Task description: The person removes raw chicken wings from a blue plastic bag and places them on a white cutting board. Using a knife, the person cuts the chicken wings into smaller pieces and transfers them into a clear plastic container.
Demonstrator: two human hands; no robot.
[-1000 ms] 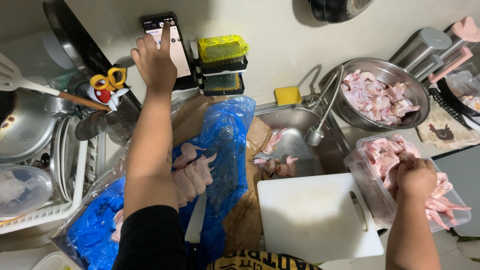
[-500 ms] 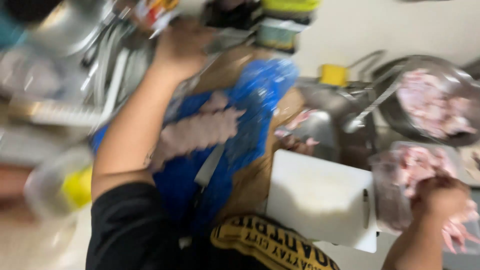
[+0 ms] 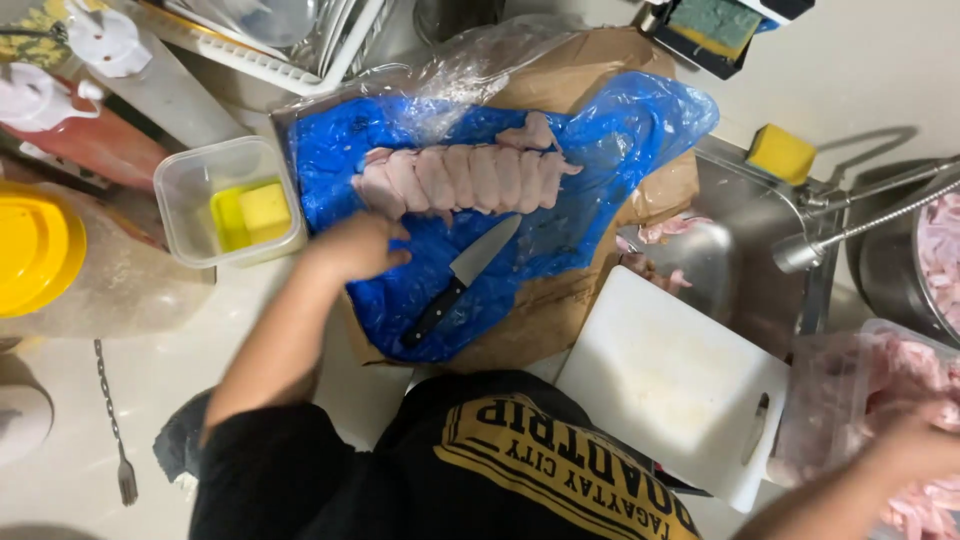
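On the blue plastic sheet a row of raw chicken pieces is laid, its long axis running left to right, just beyond the left hand, which is curled loosely at the row's left end. A black-handled knife lies just right of that hand. The right hand, far right, is buried in a bag of meat; its grip cannot be told. One second earlier the left hand was raised to the far wall.

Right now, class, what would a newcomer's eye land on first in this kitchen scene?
A bright blue plastic sheet spread over brown paper fills the centre, bearing a row of pale raw meat pieces and a black-handled kitchen knife. The left hand rests beside them; a blank white cutting board sits lower right.
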